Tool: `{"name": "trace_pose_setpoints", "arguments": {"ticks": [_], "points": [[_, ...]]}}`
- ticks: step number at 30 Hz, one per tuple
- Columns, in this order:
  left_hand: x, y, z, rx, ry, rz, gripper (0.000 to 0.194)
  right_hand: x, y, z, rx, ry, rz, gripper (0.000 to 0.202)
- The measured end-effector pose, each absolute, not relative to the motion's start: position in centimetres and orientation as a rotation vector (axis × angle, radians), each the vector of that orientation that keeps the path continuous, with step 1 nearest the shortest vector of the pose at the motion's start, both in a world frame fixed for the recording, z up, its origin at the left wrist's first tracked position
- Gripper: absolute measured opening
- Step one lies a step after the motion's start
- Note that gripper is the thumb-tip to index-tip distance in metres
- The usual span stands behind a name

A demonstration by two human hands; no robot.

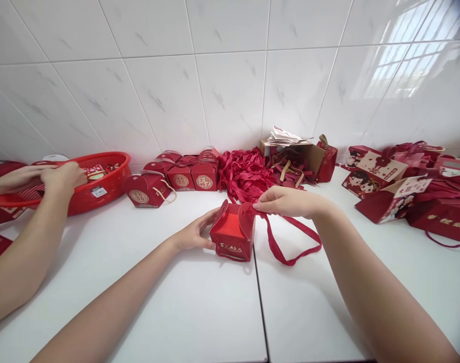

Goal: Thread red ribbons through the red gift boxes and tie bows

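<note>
A small red gift box (230, 242) with gold lettering and a cord along its front stands upright on the white table. Its top gapes between two rounded side flaps, showing bright red inside. My left hand (197, 232) grips the box's left side, thumb at the front corner. At the right flap, my right hand (277, 201) is closed in a pinch on a dark red ribbon (277, 247). The ribbon runs at the flap's hole and loops down to the right onto the table. My right fingertips partly cover the spot where ribbon and flap meet.
Behind lie a heap of red ribbons (247, 174), several closed red boxes (182, 174) and an open carton (313, 159) of scraps. Printed boxes (388, 186) are piled right. At left, another person's hands (63, 176) reach over a red plastic basket (116, 184).
</note>
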State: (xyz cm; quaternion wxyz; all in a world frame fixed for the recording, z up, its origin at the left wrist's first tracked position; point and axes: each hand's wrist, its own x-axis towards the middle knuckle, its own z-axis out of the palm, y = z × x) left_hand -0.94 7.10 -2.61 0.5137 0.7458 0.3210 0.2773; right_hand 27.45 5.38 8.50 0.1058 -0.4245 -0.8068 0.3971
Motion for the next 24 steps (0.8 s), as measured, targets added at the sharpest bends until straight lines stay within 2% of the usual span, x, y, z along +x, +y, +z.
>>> {"name": "trace_pose_setpoints", "arguments": {"ticks": [13, 24], "points": [[-0.9, 6.9, -2.4, 1.817, 0.776, 0.645, 0.101, 26.4, 5.2, 7.9, -1.407, -2.335, 1.06, 0.041], [-1.0, 6.9, -2.4, 1.81, 0.781, 0.65, 0.101, 25.9, 5.0, 8.0, -1.443, -2.337, 1.035, 0.046]]}}
